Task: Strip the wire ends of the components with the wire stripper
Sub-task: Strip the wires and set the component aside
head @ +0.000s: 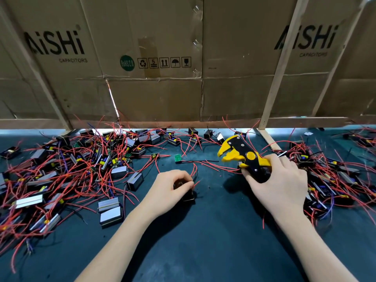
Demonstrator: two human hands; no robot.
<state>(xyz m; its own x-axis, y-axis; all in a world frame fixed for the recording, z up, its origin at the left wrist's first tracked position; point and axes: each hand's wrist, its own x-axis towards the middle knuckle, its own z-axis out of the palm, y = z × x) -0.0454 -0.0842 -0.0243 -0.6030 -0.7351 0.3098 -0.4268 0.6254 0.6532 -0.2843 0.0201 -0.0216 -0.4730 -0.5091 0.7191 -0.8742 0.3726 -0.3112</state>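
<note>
My right hand [278,186] grips the handles of a yellow and black wire stripper [242,154], whose jaws point up and left with nothing between them. My left hand [168,186] holds a small black component [188,196] against the dark mat, fingers curled over its top. Red wires [195,169] rise from that component between the two hands. The stripper's jaws hang to the right of and above the component, apart from its wires.
A big heap of boxed components with red wires [71,165] covers the mat on the left. A second heap [329,174] lies at the right, behind my right hand. A small green circuit board [177,158] lies mid-table. Cardboard walls [162,88] and a wooden post [270,106] close the back.
</note>
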